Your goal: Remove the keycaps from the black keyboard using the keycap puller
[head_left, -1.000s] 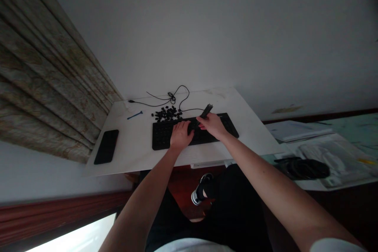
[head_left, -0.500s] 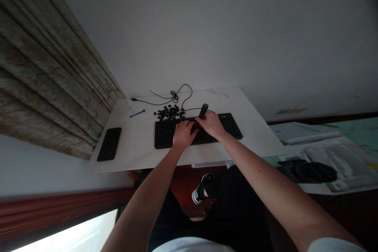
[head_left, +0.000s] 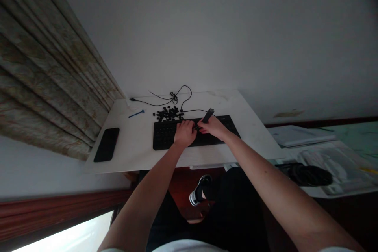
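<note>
A black keyboard (head_left: pixel 163 137) lies on the white table, mostly under my hands. My left hand (head_left: pixel 185 134) rests on its middle, palm down, with the fingers stretched over the keys. Just to the right, my right hand (head_left: pixel 215 126) is closed round a slim black brush (head_left: pixel 208 115). The brush slants over the keyboard, its bristled end pointing up and away from me. Its lower end is near my left fingertips; whether it touches the keys there is hidden. Behind the keyboard lies a pile of loose black keycaps (head_left: pixel 169 114).
A black cable (head_left: pixel 174 97), tied in a loop, runs behind the keyboard. A small blue tool (head_left: pixel 136 113) lies left of the keycaps. A black phone (head_left: pixel 106 144) is near the table's left edge. Papers (head_left: pixel 301 136) and a dark bundle (head_left: pixel 310 174) sit to the right.
My right hand has tilted the brush, so its bristled end leans lower and further right. My left hand stays on the keyboard with its fingers drawn closer together. The view shifts slightly.
</note>
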